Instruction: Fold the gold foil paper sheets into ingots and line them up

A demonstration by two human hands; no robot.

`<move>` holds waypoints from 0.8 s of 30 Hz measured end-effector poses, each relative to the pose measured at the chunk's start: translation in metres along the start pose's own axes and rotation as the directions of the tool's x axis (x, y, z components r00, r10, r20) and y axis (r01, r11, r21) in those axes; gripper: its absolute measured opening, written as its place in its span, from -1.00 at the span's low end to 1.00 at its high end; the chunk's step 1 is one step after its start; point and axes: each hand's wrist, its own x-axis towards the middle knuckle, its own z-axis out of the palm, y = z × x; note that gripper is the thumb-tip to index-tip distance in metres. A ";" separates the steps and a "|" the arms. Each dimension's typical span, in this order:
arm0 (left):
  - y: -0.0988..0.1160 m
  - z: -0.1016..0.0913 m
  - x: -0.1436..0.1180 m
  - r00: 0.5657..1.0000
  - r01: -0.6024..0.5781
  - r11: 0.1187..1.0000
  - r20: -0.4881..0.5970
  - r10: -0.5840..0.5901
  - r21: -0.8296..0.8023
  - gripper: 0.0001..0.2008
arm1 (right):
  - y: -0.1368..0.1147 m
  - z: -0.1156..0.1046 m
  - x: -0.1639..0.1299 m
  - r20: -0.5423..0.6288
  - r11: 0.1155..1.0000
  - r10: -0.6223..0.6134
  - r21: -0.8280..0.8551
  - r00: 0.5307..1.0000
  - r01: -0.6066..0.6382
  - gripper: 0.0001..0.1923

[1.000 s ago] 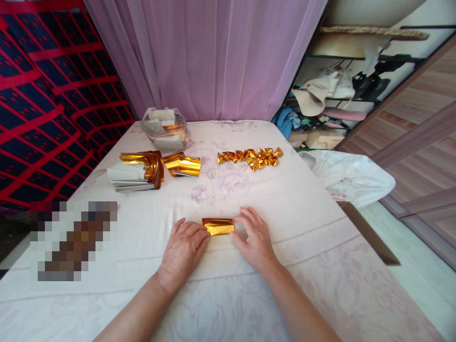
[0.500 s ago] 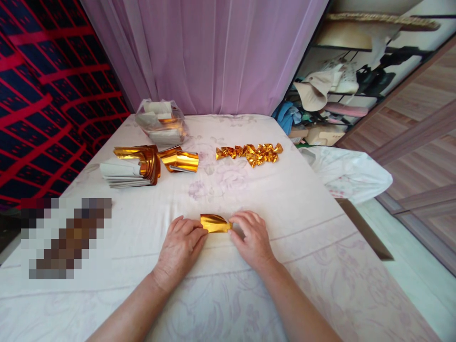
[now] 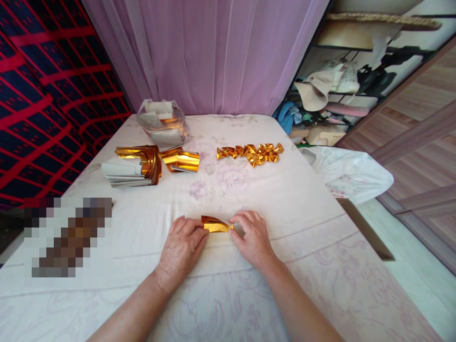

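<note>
A small sheet of shiny gold foil paper [image 3: 215, 225] lies low over the cloth, partly curled, its upper edge slanting down to the right. My left hand [image 3: 183, 240] pinches its left end between thumb and fingers. At the right end, my right hand [image 3: 252, 237] closes thumb and fingertips on the narrower part. Farther back, several twisted gold foil pieces [image 3: 254, 152] sit in a cluster. Left of them lie some loosely curved gold foil sheets [image 3: 181, 161], beside a bent stack of foil-and-white paper sheets [image 3: 131, 168].
A clear plastic bag [image 3: 162, 121] with more paper sheets stands at the table's back left. The floral tablecloth [image 3: 228, 289] covers the table. A blurred-out patch [image 3: 71, 237] hides something at left. Right of the table are a white plastic bag [image 3: 352, 173] and cluttered shelves [image 3: 327, 95].
The foil between my hands looks more tightly curled, its upper edge now sloping lower toward the right. Both hands hold almost the same positions.
</note>
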 end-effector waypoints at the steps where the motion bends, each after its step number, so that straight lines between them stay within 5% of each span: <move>1: 0.000 0.000 0.000 1.000 0.000 1.000 -0.002 0.000 -0.001 -0.83 | 0.000 -0.001 0.000 0.002 1.000 -0.010 0.014 1.000 0.010 -0.83; 11: 0.000 -0.001 -0.001 0.988 0.111 0.991 -0.097 -0.119 -0.079 -0.92 | 0.003 0.000 -0.003 -0.079 0.988 -0.086 0.123 0.993 0.095 -0.73; 15: -0.006 0.000 -0.003 0.968 0.161 0.975 -0.169 -0.187 -0.156 -0.61 | 0.001 -0.008 -0.003 -0.123 0.964 -0.086 0.242 0.989 0.114 -0.74; 17: -0.008 -0.001 -0.003 0.975 0.132 0.973 -0.152 -0.161 -0.187 -0.54 | -0.003 -0.013 -0.004 -0.118 0.946 -0.062 0.311 0.991 0.096 -0.76; 20: -0.006 -0.002 -0.004 0.982 0.099 0.954 -0.129 -0.140 -0.282 -0.70 | -0.009 -0.016 -0.006 -0.103 0.906 0.014 0.423 0.995 0.031 -0.81; 24: 0.005 -0.002 -0.008 0.961 0.231 0.822 -0.010 -0.276 -0.520 -0.69 | -0.010 -0.009 -0.008 -0.069 0.835 0.141 0.543 0.988 -0.082 -0.83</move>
